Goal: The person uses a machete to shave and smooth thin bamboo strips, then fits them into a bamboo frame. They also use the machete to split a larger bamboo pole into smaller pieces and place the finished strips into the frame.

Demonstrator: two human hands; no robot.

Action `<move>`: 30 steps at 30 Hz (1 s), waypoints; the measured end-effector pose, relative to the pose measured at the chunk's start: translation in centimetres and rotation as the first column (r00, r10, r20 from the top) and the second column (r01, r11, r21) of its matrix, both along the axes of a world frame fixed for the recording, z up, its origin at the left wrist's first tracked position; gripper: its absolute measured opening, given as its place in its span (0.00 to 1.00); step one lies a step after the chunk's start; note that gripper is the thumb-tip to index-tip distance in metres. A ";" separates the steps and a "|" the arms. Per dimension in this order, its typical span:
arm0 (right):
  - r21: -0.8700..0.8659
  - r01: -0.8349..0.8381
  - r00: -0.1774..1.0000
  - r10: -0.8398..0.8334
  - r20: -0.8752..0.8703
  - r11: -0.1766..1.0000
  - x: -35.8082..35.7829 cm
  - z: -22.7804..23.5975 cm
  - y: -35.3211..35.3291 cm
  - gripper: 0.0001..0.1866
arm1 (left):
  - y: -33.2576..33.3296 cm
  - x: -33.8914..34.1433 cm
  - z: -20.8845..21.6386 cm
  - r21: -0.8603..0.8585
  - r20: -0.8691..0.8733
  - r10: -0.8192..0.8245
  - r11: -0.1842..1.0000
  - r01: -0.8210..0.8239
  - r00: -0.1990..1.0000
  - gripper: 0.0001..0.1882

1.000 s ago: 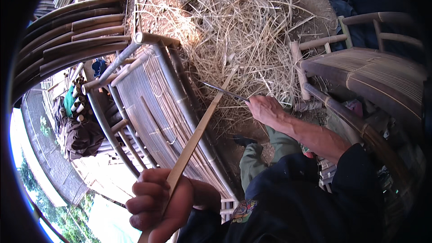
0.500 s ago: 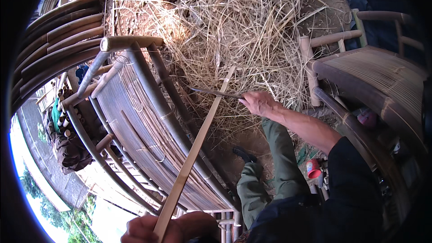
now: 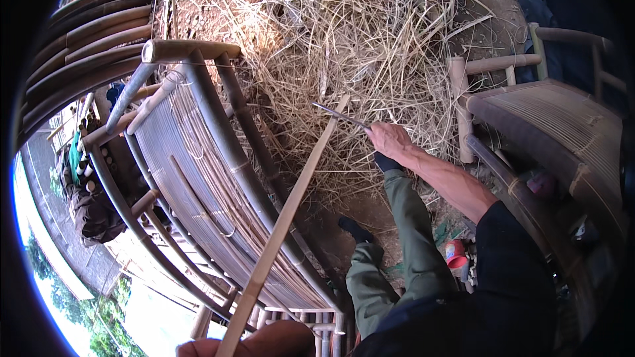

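Note:
A long pale bamboo strip (image 3: 284,218) slants from the lower edge up to the scrap pile. At its near end my left hand (image 3: 200,348), partly cut off by the lower edge, is closed around it. My right hand (image 3: 389,141) grips a knife (image 3: 344,117) whose thin dark blade points up and left. That blade crosses the strip close to its far tip and seems to touch it. The knife's handle is hidden inside my fingers.
A bamboo bench (image 3: 198,152) with a slatted seat stands left, beneath the strip. Another bamboo seat (image 3: 555,125) is at right. Tangled bamboo shavings (image 3: 370,39) cover the ground ahead. A red cup (image 3: 456,253) lies near my right leg. Stacked bamboo poles (image 3: 92,46) lie upper left.
My right hand and the knife have shifted slightly right, and the blade has moved up to near the strip's far tip. My left hand has sunk lower, with more of it out of view.

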State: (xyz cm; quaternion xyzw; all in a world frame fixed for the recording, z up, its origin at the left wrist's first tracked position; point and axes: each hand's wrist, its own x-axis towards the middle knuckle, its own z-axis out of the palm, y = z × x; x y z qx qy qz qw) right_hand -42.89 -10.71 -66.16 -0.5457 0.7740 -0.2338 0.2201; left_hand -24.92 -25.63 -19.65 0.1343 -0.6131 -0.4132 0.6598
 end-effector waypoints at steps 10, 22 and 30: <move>0.742 0.549 -0.582 -0.461 0.670 0.384 10.4 26.0 -6.5 0.29 | 4.8 13.3 15.4 0.339 0.004 0.224 0.917 -0.212 0.975 0.18; 0.356 0.589 0.148 -0.530 0.835 0.726 18.4 42.8 -5.9 0.23 | 26.1 25.1 22.3 0.393 0.901 -0.248 0.812 -0.431 0.355 0.27; -0.017 0.318 0.524 -0.161 0.836 0.948 31.0 54.4 -0.1 0.26 | 26.5 34.7 14.4 0.953 0.109 -0.564 0.294 0.075 0.819 0.28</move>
